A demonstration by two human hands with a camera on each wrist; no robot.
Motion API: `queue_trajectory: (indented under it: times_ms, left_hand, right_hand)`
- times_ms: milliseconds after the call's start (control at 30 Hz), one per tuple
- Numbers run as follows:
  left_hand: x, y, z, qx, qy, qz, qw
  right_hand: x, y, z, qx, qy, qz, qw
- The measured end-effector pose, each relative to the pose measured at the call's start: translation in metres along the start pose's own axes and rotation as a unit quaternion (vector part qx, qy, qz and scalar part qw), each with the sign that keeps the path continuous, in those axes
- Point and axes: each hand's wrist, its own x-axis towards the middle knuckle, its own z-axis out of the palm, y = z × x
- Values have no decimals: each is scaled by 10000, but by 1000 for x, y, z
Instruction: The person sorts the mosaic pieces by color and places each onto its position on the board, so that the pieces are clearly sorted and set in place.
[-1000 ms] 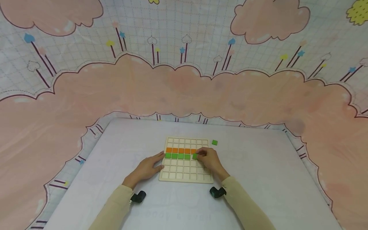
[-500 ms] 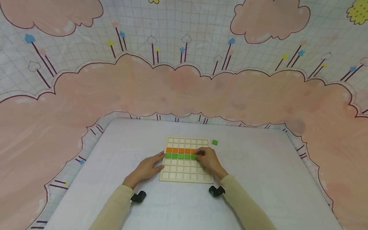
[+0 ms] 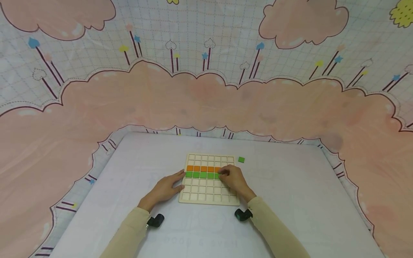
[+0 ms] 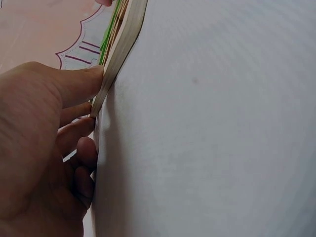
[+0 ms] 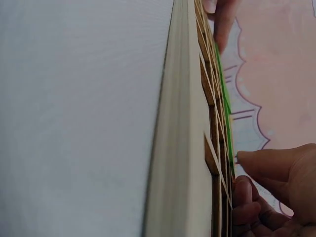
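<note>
A pale wooden grid board [image 3: 206,196] lies flat on the white table. Orange square tiles [image 3: 203,169] fill part of one row, and green square tiles [image 3: 203,175] sit in the row just in front. With its fingers mostly straight, my left hand [image 3: 164,188] touches the board's left edge. At the right end of the green row, my right hand [image 3: 235,178] has curled fingers and thumb at a green tile [image 3: 216,176], which it partly covers. In the right wrist view the thumb [image 5: 269,163] is at the green row's edge.
One loose green tile [image 3: 241,159] lies on the table [image 3: 284,186] off the board's back right corner. A cloth printed with clouds [image 3: 206,104] hangs behind. Dark wrist cameras [image 3: 156,220] are worn at both sleeves.
The green tile in my right hand has gone from slightly askew to lying in line with its row. My left hand keeps its place on the board's edge.
</note>
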Motion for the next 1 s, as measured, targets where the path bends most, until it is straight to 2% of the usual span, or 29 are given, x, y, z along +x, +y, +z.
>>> queue_trajectory:
  times_ms: [100, 267, 467, 1000]
  left_hand:
    - [0, 0, 0, 29, -3, -39, 10000]
    - [-1, 0, -1, 30, 4, -83, 10000]
    - [-1, -1, -2, 36, 50, 10, 10000]
    - [-2, -1, 0, 6, -3, -60, 10000]
  right_hand:
    - [-1, 0, -3, 95, -20, 43, 9999]
    - [-3, 1, -13, 130, 174, 74, 9997]
    - [-3, 3, -28, 206, 392, 203, 9988]
    - [13, 30, -70, 199, 707, 526, 9959]
